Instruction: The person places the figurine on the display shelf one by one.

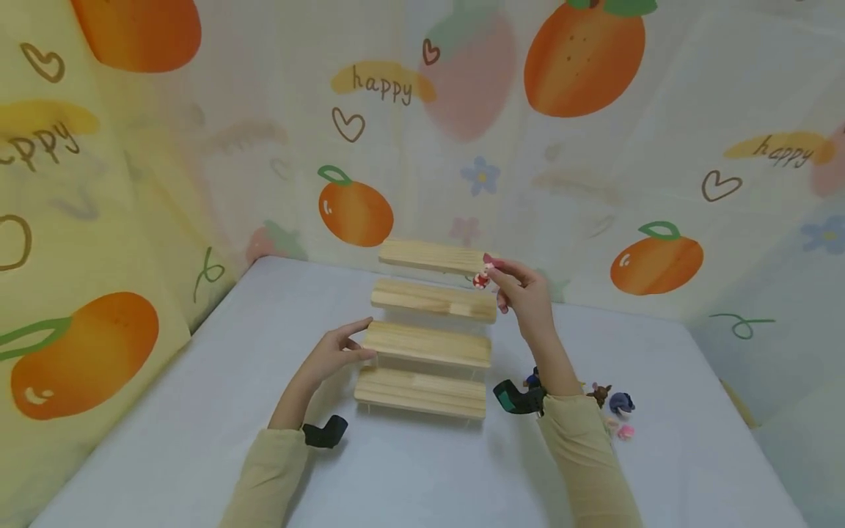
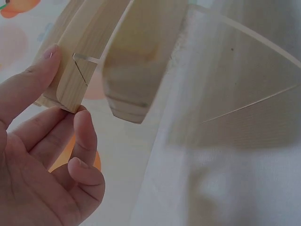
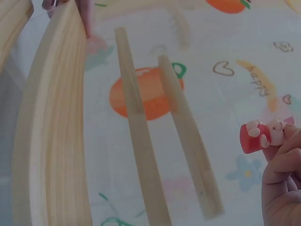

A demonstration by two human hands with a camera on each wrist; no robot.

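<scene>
A tiered display rack with several pale wooden shelves [image 1: 428, 343] stands on the white table. My left hand [image 1: 335, 350] holds the left end of its second shelf from the bottom. In the left wrist view the thumb [image 2: 40, 70] lies on one face of that wooden shelf [image 2: 73, 84], with fingertips against the other side. My right hand [image 1: 528, 292] pinches a small red and white figurine [image 1: 481, 280] in front of the right end of the top shelf [image 1: 429, 255]. In the right wrist view the figurine [image 3: 258, 135] shows a red base; fingers hide its head partly.
Small figurines lie right of the rack, near my right forearm: a brown one [image 1: 599, 394], a dark blue-grey one [image 1: 622, 404] and a pink one [image 1: 626, 433] among them. A fruit-printed curtain [image 1: 409, 161] hangs behind the table [image 1: 218, 396]. Black wrist cameras [image 1: 326, 433] sit on both wrists.
</scene>
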